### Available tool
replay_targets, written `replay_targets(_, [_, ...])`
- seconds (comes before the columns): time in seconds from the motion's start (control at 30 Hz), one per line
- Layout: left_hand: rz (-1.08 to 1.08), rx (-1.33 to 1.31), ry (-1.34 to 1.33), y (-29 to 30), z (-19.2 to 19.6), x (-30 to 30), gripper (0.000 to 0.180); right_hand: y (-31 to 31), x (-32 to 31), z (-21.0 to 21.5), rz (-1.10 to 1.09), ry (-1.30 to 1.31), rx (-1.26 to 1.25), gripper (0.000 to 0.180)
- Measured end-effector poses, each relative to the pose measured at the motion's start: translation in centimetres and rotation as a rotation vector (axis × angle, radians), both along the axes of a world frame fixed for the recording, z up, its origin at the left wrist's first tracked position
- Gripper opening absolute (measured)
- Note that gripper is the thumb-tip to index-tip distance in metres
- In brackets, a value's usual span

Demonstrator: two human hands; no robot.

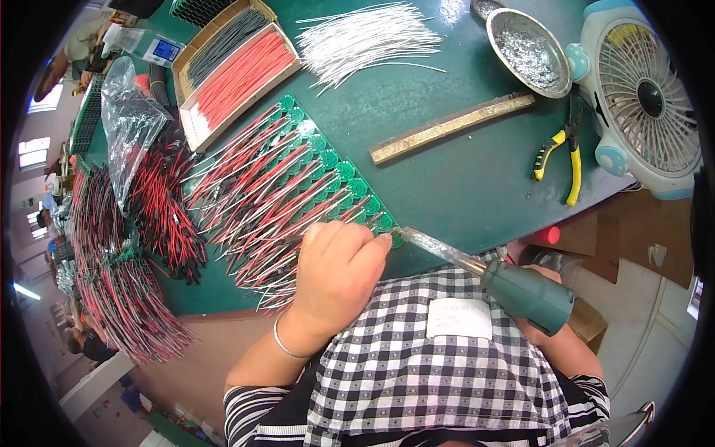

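My left hand (337, 270) is closed in a pinch at the near corner of a green circuit board panel (350, 167). Whatever its fingertips hold is too small to make out. A soldering iron (521, 290) with a fat green handle is in my right hand (547, 274), which is partly hidden behind that handle. The iron's tip meets the panel's corner, right beside my left fingertips. Rows of red, white and black wires (257, 186) fan out leftward from the round boards on the panel.
Behind lie loose white wires (369, 41) and a cardboard box (249, 93) of red and black wires. Bundled wired boards (123, 261) hang at the left. A metal bar (450, 128), yellow-black pliers (570, 153), a bowl of solder scraps (529, 56) and a fan (648, 97) stand rightward.
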State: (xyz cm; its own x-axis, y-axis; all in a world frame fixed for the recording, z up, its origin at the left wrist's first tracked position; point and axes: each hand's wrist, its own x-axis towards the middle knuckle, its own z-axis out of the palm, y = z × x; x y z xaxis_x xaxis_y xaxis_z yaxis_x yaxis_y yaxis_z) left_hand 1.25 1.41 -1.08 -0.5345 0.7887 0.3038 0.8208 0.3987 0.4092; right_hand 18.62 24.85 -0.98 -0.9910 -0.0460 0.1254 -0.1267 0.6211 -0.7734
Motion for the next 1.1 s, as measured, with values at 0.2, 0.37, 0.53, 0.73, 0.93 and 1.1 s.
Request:
replay_targets(0.2, [0.006,0.007,-0.001,0.0,0.0,0.0,0.020,-0.5,0.6,0.5,-0.130,-0.330,-0.521,0.017])
replay_targets(0.37, [0.014,0.006,0.006,0.0,-0.2,-0.1,0.019,-0.5,0.5,0.6,-0.185,-0.142,0.078,0.021])
replay_targets(0.53, [0.074,0.012,-0.017,0.4,-0.3,-0.1,0.017,-0.6,1.3,0.2,-0.215,-0.166,0.103,0.022])
replay_targets(0.73, [0.130,-0.012,0.016,0.9,-0.5,0.2,0.016,-0.3,1.5,-0.4,-0.156,-0.037,0.125,0.014])
replay_targets(0.93, [0.144,-0.014,0.032,0.9,-0.8,0.3,0.017,-0.3,0.9,-0.2,-0.089,-0.056,0.026,0.012])
replay_targets(1.1, [0.149,-0.018,0.043,0.8,-0.8,0.5,0.017,-0.3,0.8,-0.1,-0.066,-0.078,0.012,0.012])
